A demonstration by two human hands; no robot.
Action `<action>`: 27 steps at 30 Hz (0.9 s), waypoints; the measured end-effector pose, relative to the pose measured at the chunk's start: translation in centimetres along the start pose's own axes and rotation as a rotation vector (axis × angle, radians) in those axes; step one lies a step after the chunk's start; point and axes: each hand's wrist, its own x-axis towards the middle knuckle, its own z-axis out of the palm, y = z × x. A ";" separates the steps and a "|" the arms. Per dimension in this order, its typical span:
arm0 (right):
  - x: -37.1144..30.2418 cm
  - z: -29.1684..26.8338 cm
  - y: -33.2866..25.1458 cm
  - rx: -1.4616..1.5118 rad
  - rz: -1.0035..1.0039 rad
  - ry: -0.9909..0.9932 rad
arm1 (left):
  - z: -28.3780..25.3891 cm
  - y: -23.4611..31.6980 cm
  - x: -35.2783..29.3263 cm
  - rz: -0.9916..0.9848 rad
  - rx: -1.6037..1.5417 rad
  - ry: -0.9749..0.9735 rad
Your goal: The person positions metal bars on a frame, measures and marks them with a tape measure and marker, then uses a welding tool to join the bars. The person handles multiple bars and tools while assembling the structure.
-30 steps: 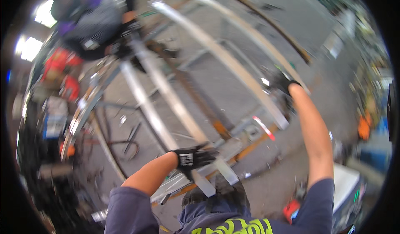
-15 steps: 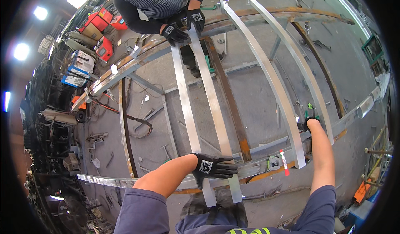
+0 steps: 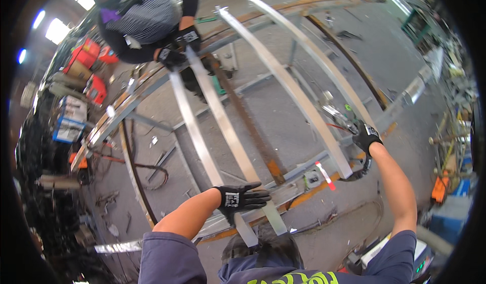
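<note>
My left hand [image 3: 244, 199], in a black glove, lies across the near ends of two silvery square tubes, the left tube [image 3: 195, 127] and the right tube [image 3: 229, 124]. Its fingers are stretched out, pressing on them from above. At the right, my gloved right hand [image 3: 366, 136] is closed round a metal welding torch [image 3: 335, 113] with a green part and a dark hose. The torch is beside the near ends of two more tubes [image 3: 291, 89] [image 3: 324, 56]. Across the frame, a co-worker's gloved hands [image 3: 174, 51] hold the far ends of the left pair.
The tubes cross a rusty steel frame [image 3: 260, 150]. A red-and-white marker [image 3: 325, 176] and a small grey block [image 3: 310, 180] sit on the near rail. Red machines [image 3: 95, 89] and a blue-and-white box [image 3: 71, 119] stand at the left; an orange tool [image 3: 439, 187] lies right.
My right hand has raised the torch into view between the right-hand tubes. My left hand stays on the left pair. The whole view has shifted, moving the scene leftward.
</note>
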 end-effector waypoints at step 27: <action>-60.9 35.4 -24.8 1.069 0.955 1.055 | 0.7 0.7 0.7 -0.001 0.172 0.088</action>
